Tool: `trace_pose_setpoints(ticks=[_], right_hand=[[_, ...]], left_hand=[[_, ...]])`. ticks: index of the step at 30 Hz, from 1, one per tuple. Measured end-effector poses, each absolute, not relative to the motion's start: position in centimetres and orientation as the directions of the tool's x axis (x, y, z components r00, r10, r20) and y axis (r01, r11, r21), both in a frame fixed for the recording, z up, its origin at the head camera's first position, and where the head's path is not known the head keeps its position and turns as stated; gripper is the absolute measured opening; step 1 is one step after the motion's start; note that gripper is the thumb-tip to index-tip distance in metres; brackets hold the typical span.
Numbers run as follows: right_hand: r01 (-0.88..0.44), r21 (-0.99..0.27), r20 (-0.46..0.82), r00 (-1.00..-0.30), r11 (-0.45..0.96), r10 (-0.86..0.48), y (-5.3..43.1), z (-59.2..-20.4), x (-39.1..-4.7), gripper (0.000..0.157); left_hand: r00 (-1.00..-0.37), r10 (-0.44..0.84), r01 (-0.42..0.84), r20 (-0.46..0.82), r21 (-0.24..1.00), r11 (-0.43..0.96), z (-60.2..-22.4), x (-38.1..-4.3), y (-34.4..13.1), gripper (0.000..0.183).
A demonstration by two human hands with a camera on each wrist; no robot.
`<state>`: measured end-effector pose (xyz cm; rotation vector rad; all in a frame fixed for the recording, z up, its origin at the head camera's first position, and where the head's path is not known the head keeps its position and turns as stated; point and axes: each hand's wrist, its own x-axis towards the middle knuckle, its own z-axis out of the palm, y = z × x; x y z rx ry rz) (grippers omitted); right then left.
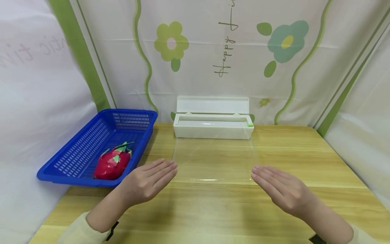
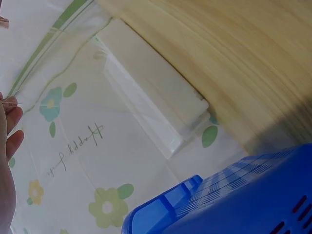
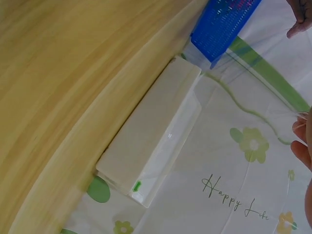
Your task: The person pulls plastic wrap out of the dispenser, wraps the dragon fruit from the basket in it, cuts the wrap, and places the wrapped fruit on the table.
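A sheet of clear plastic wrap [image 1: 213, 157] stretches toward me from a white dispenser box [image 1: 213, 132] with its lid raised. My left hand [image 1: 149, 181] pinches the sheet's near left corner, fingers held together and thumb hidden beneath in the head view. At the near right corner, my right hand [image 1: 283, 188] pinches the film the same way. Crinkled film shows at the fingertips [image 2: 10, 101] of the left hand in the left wrist view, and also by the right hand's fingertips [image 3: 298, 127] in the right wrist view.
To the left stands a blue plastic basket [image 1: 82, 182] holding a red dragon fruit [image 1: 112, 164] with green tips. The wooden table [image 1: 304, 152] ends at a printed curtain [image 1: 207, 51] behind the box, with more white cloth on both sides.
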<state>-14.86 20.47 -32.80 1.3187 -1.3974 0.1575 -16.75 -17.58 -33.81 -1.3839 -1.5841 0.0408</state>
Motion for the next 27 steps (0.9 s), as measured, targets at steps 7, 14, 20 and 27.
trace_pose_setpoints(ticks=[7,14,20,27], right_hand=[[-0.748,0.566,0.734,0.264,0.347,-0.626,20.7,-33.5,-14.4,0.022],[-0.76,0.561,0.69,0.208,0.33,-0.693,21.2,-34.8,-13.9,0.026],[-0.784,0.544,0.66,0.177,0.301,-0.73,21.6,-35.8,-13.8,0.028],[-0.818,0.499,0.628,0.114,0.286,-0.77,21.9,-36.8,-13.4,0.031]], left_hand=[[0.138,0.788,0.747,0.599,-0.586,0.315,-34.3,-16.4,-17.8,0.029],[0.144,0.811,0.746,0.566,-0.601,0.287,-35.1,-16.3,-17.8,0.031],[0.139,0.832,0.753,0.537,-0.603,0.263,-36.0,-16.3,-18.0,0.032],[0.107,0.862,0.777,0.496,-0.582,0.239,-37.1,-16.3,-18.1,0.034]])
